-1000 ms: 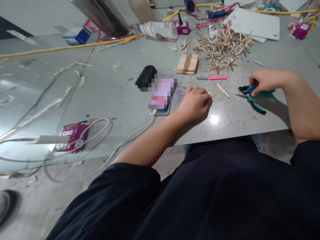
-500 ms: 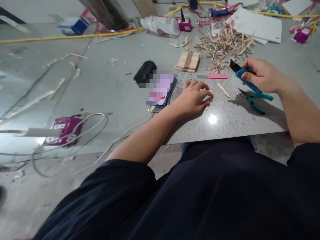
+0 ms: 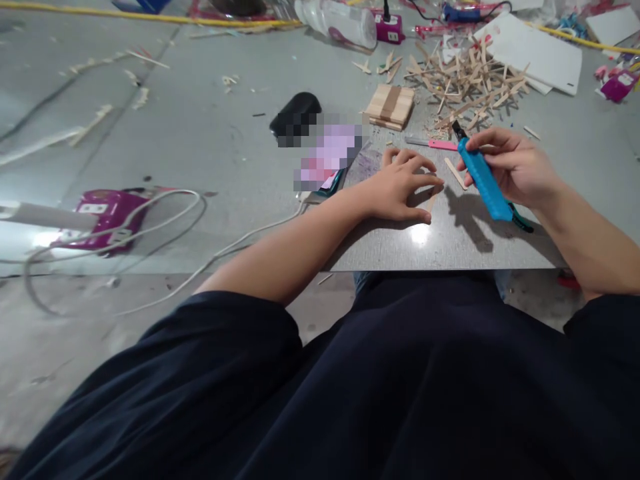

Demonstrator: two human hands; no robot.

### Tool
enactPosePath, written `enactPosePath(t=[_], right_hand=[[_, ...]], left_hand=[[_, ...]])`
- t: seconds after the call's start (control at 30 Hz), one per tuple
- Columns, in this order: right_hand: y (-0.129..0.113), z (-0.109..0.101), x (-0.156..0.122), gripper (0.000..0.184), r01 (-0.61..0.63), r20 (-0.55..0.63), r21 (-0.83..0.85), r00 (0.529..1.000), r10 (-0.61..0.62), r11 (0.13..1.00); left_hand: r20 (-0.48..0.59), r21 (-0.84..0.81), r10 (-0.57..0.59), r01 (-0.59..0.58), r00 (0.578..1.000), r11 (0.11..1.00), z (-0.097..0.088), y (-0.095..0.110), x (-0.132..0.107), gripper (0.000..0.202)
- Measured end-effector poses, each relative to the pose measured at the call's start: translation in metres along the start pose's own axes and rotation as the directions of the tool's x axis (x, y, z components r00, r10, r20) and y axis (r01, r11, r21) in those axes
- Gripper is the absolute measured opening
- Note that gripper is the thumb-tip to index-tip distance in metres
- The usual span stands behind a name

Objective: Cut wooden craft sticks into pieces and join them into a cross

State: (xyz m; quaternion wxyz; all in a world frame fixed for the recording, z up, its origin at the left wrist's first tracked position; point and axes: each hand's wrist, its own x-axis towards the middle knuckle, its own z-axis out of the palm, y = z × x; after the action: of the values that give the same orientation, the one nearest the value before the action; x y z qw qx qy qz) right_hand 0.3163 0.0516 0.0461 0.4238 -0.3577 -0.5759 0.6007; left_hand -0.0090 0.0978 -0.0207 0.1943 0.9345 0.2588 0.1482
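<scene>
Right hand (image 3: 523, 165) had the blue cutter (image 3: 485, 180), fingers closed round the handle with no slack that I could see. Dark tip pointed toward the far edge of the worktop (image 3: 390, 257), butt end toward the near edge. Probably held that way to aim the tip away from the body. Cutter was off the surface: its shadow fell apart from it, toward the near edge. Couldn't tell how much blade was out.

Left hand (image 3: 400, 183) was just in from the near edge, palm down, fingers spread, thumb and index well apart. Gap was wide, nothing pinched. Short stick (image 3: 433, 198) lay by that gap, between thumb tip and index tip; contact unclear. Looked like the hand was placed there to keep the piece within reach.

Loose stick (image 3: 455, 174) lay between the hands, pink-handled knife (image 3: 443, 145) just beyond it, toward the far edge. Banded bundle (image 3: 391, 107) and stick pile (image 3: 475, 80) sat farther in from the near edge, likely to leave working room. Green handle (image 3: 523, 219) showed below the right hand, rest hidden.
</scene>
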Motion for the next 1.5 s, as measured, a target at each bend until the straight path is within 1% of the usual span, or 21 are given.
enactPosePath(t=[0.03,0.07,0.13,0.23,0.33,0.4,0.47,0.6,0.7,0.77,0.87,0.97,1.03,1.17,1.27,1.33,1.37,1.5], right_hand=[[-0.001,0.0,0.0,0.032,-0.015,-0.016,0.04,1.0,0.015,0.999],[-0.002,-0.001,0.0,0.042,-0.017,-0.031,0.076,0.999,0.019,0.997],[-0.001,-0.002,0.001,0.057,-0.003,-0.068,0.129,0.998,0.012,0.992],[0.004,-0.002,0.004,0.067,0.04,-0.108,0.149,0.994,-0.024,0.988],[0.008,0.001,0.004,0.074,0.068,-0.094,0.111,0.994,-0.058,0.991],[0.011,0.003,0.003,0.073,0.063,-0.095,0.072,0.994,-0.056,0.995],[0.015,0.005,0.003,0.071,0.062,-0.13,0.051,0.99,-0.055,0.997],[0.023,0.006,0.009,0.069,0.08,-0.231,0.029,0.97,-0.071,0.996],[0.025,0.007,0.012,0.073,0.073,-0.263,-0.027,0.962,-0.078,0.997],[0.025,0.01,0.009,0.074,0.106,-0.255,-0.025,0.961,-0.109,0.994],[0.027,0.018,0.002,0.064,0.157,-0.211,-0.025,0.964,-0.159,0.987],[0.028,0.027,-0.007,0.055,0.176,-0.176,-0.089,0.966,-0.189,0.98],[0.026,0.03,-0.011,0.055,0.168,-0.144,-0.133,0.972,-0.186,0.977],[0.021,0.028,-0.016,0.055,0.128,-0.075,-0.164,0.987,-0.142,0.978],[0.019,0.025,-0.017,0.064,0.095,-0.069,-0.165,0.992,-0.108,0.982],[0.019,0.024,-0.017,0.069,0.084,-0.065,-0.164,0.993,-0.096,0.983],[0.02,0.024,-0.017,0.068,0.09,-0.064,-0.163,0.993,-0.101,0.982],[0.022,0.022,-0.015,0.056,0.129,-0.055,-0.163,0.989,-0.139,0.978]], left_hand=[[-0.007,0.01,-0.004,0.004,1.0,1.0,0.001,0.001,0.0,0.096],[-0.012,0.018,-0.006,0.007,1.0,1.0,0.002,0.002,0.0,0.098],[-0.019,0.031,-0.006,0.007,1.0,0.999,0.003,0.004,-0.001,0.096],[-0.031,0.037,-0.011,0.012,0.999,0.999,0.002,0.008,-0.002,0.09],[-0.023,0.04,-0.028,0.029,0.999,0.999,-0.002,0.009,-0.004,0.087],[-0.006,0.038,-0.037,0.037,0.999,0.999,-0.005,0.009,-0.005,0.086],[0.008,0.038,-0.05,0.049,0.999,0.998,-0.008,0.008,-0.005,0.086],[0.012,0.068,-0.112,0.111,0.994,0.991,-0.011,0.011,-0.005,0.097],[0.01,0.088,-0.142,0.141,0.99,0.986,-0.011,0.015,-0.005,0.102],[0.003,0.098,-0.159,0.158,0.987,0.983,-0.012,0.019,-0.005,0.102],[0.009,0.115,-0.198,0.196,0.98,0.974,-0.015,0.027,-0.005,0.095],[0.033,0.134,-0.217,0.211,0.976,0.968,-0.018,0.03,-0.007,0.085],[0.039,0.141,-0.216,0.208,0.976,0.968,-0.02,0.029,-0.009,0.084],[0.075,0.104,-0.223,0.215,0.972,0.971,-0.025,0.019,-0.014,0.093],[0.132,0.049,-0.188,0.183,0.973,0.982,-0.027,0.015,-0.017,0.098],[0.177,0.009,-0.155,0.156,0.972,0.988,-0.029,0.014,-0.017,0.098],[0.198,-0.011,-0.138,0.143,0.97,0.99,-0.03,0.015,-0.016,0.095],[0.265,-0.061,-0.079,0.099,0.961,0.993,-0.034,0.016,-0.015,0.086]])
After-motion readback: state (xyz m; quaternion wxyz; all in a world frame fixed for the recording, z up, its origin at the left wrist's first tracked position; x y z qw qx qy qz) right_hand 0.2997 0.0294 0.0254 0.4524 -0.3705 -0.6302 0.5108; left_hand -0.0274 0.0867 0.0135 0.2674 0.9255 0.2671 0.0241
